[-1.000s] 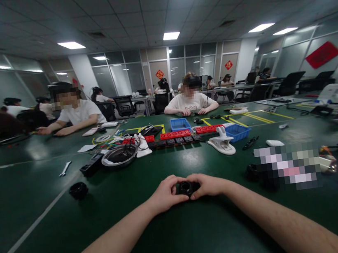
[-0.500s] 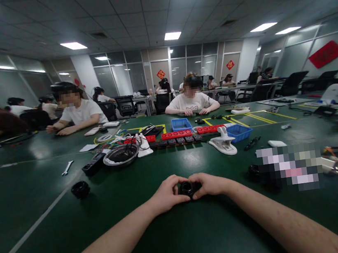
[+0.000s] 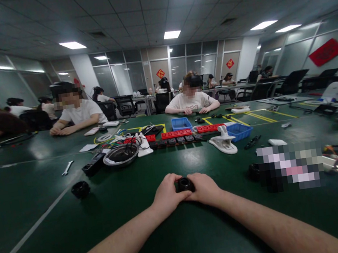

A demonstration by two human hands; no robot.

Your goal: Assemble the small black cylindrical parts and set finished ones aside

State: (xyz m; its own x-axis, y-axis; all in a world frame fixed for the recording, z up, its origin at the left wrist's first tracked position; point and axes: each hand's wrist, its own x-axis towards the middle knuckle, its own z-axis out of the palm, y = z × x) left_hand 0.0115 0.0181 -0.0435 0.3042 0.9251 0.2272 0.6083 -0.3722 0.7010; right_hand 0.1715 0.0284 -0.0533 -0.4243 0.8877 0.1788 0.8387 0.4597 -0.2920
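On our broad green table (image 3: 76,230), with a loose black part (image 3: 80,190) over at nine o'clock, here's the change: our right hand (image 3: 204,186) has slid inward since half a second ago, covering the dark piece that showed at three o'clock of our work. Now our left hand (image 3: 168,191) cups the nine o'clock side, the right clamps the three o'clock side, and the thumbs come together at six. Between them sits the small black round part (image 3: 185,184), now, we reckon, more fully enclosed and steadier.
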